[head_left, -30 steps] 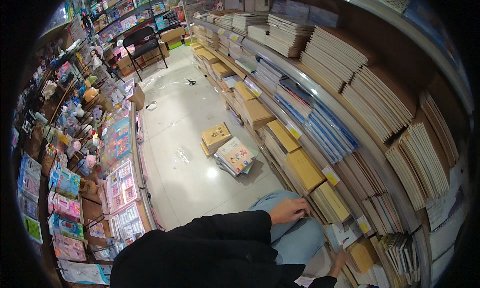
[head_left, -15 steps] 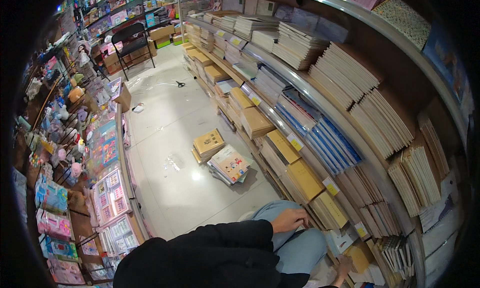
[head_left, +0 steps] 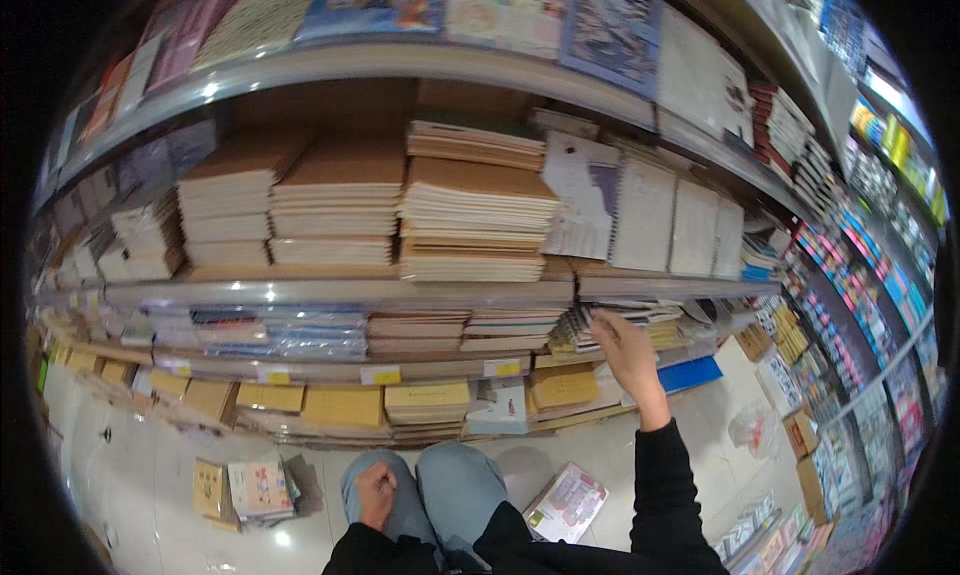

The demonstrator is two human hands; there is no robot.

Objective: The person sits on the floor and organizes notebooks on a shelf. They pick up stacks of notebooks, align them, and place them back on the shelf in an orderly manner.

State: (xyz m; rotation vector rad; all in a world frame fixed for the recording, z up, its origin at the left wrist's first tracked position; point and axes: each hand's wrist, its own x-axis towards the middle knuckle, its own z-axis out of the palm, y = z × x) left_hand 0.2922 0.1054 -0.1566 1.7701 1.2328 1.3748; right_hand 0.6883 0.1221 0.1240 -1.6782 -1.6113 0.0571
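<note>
A clear plastic bag [head_left: 752,434] lies on the pale floor [head_left: 697,472] near a cardboard box [head_left: 801,434].

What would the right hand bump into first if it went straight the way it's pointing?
Probably the stacked notebooks with dark and white edges, just ahead of the right hand. Depth is unclear, so it may already touch them.

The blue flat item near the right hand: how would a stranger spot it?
Find the long shelving unit facing the person, then follow its lowest row rightward, just past the right hand. The blue flat item is there, bright blue, unlike the yellow booklets to its left.
</note>
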